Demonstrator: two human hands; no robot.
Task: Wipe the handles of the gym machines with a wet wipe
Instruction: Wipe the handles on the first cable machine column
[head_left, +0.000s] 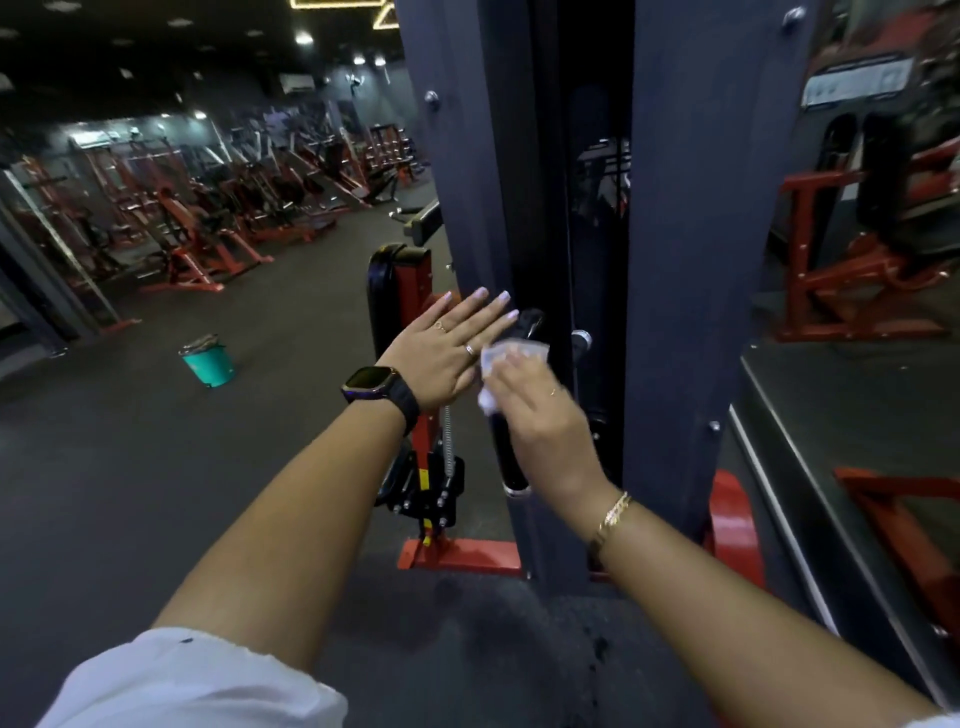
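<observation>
A black handle (508, 457) with a chrome end cap hangs upright beside the dark grey machine column (670, 260). My right hand (540, 415) grips the handle's upper part through a white wet wipe (498, 358), which bunches out above and left of the fingers. My left hand (449, 353), wearing a black watch, is held flat with straight fingers just left of the handle's top; whether it touches the handle cannot be told. The middle of the handle is hidden under my right hand.
A red and black machine base (431, 467) stands just left of the column on the dark rubber floor. A teal bucket (209, 361) sits on the floor to the left. Rows of red gym machines (208, 208) fill the back. A mirror (872, 208) is at right.
</observation>
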